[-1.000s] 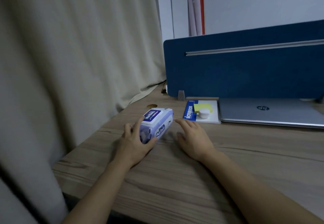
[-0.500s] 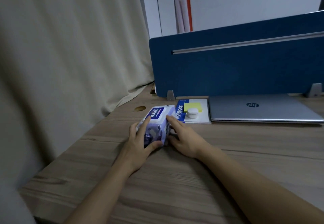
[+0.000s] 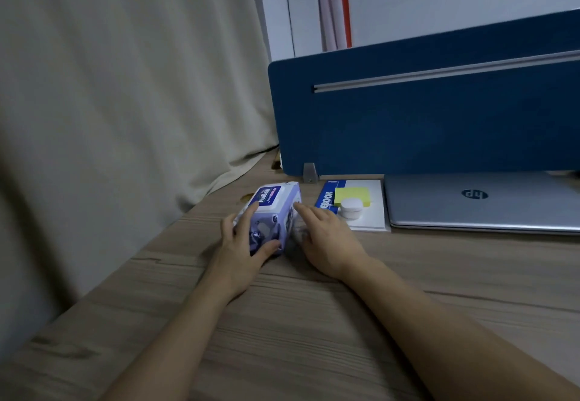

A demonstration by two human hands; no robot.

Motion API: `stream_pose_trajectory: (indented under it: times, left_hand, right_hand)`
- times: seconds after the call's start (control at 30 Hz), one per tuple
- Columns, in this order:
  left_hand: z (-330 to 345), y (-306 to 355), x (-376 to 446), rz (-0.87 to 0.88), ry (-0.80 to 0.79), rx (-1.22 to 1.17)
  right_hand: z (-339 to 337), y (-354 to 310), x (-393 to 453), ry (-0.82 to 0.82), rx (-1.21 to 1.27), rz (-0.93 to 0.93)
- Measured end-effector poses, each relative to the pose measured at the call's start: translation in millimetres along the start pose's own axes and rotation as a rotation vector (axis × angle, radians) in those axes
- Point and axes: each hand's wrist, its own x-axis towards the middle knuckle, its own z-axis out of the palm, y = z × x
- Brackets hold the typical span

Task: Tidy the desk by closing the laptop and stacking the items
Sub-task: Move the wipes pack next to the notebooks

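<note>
A purple-and-white pack of wet wipes lies on the wooden desk. My left hand grips its near end, fingers on top and thumb at the front. My right hand rests flat against the pack's right side, fingers straight. Right of the pack lies a white notebook with a blue spine, carrying a yellow sticky-note pad and a small white round container. A silver laptop lies closed to the right of the notebook.
A blue partition panel stands along the back of the desk, held by a metal bracket. A beige curtain hangs on the left and drapes onto the desk's far corner. A round cable hole sits behind the wipes.
The wipes pack has turned to point away from me and slid toward the notebook. My right hand has moved from the desk onto the pack's right side. My left hand keeps its grip.
</note>
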Motion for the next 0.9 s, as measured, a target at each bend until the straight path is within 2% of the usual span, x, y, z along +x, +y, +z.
stream_pose_trajectory:
  times: [0.17,0.33,0.63,0.9]
  left_hand:
    - [25.6,-0.5,36.0,-0.007,0.000,-0.006]
    - [49.5,0.0,63.2,0.024,-0.028,-0.022]
    - [66.5,14.0,81.7,0.024,-0.081,0.020]
    - [68.8,17.8,80.2,-0.005,-0.091,0.021]
  right_hand:
    - [2.6,19.5,1.2,0.064,-0.295,0.070]
    - [-4.2,44.0,14.0,0.030,-0.381,0.147]
    - [-9.1,66.3,29.3,0.038,-0.315,0.277]
    - [-12.3,70.5,25.8,0.062,-0.266,0.317]
